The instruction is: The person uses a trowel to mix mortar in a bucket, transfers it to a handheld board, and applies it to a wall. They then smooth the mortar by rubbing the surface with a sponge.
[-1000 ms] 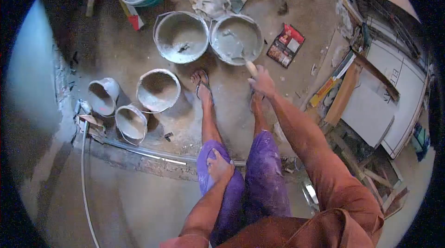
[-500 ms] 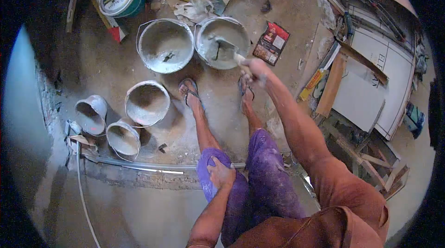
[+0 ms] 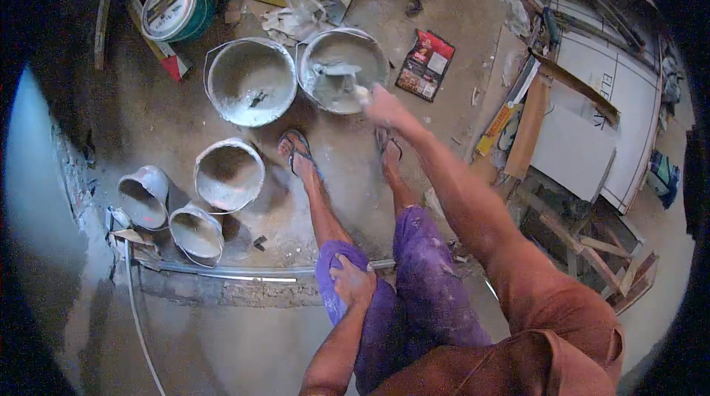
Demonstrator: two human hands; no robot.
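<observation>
My right hand (image 3: 384,109) is closed round the handle of a trowel (image 3: 341,70), whose blade carries wet, pale plaster inside the right-hand bucket (image 3: 382,48). Part of the blade is hidden by the mix. My left hand (image 3: 353,281) rests on my left knee, over the purple trousers, with its fingers apart and nothing held. Touching the right-hand bucket is a second big bucket (image 3: 214,96), with grey mix and a dark lump inside.
Three smaller plaster-coated buckets stand at left, including an upright one (image 3: 260,178). Behind are a lidded teal tub (image 3: 194,15) and crumpled plastic (image 3: 299,19). A red-black packet (image 3: 425,67) lies right of the buckets. Boards (image 3: 569,144) and scrap wood fill the right side.
My right hand has moved slightly left with the trowel, and the blade has turned, showing more plaster on it. My left hand stays on the knee. The view has shifted slightly.
</observation>
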